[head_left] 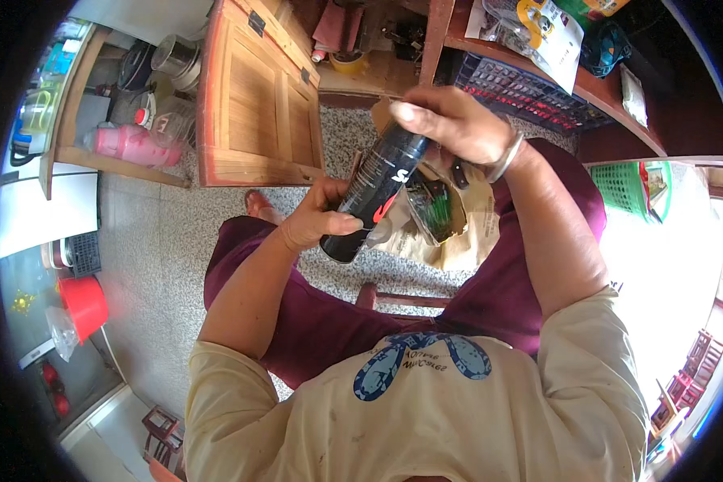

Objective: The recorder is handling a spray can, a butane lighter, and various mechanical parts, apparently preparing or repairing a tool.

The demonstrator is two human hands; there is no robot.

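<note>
Can (375, 189): black, tilted | Left hand (317, 215): I see fingers wrapped round its near end | Right hand (460, 127): fingers curled over its far end | Wooden door (257, 104): left of can

Speckled floor (157, 257) gives you passage at centre-left, between wooden shelf (140, 172) and left knee (231, 241). Cabinet door (259, 104) blocks upper centre-left. Black can (377, 181) spans your left hand (313, 217) to right hand (462, 128); box (435, 210) and brown paper (480, 221) crowd right of centre.
</note>
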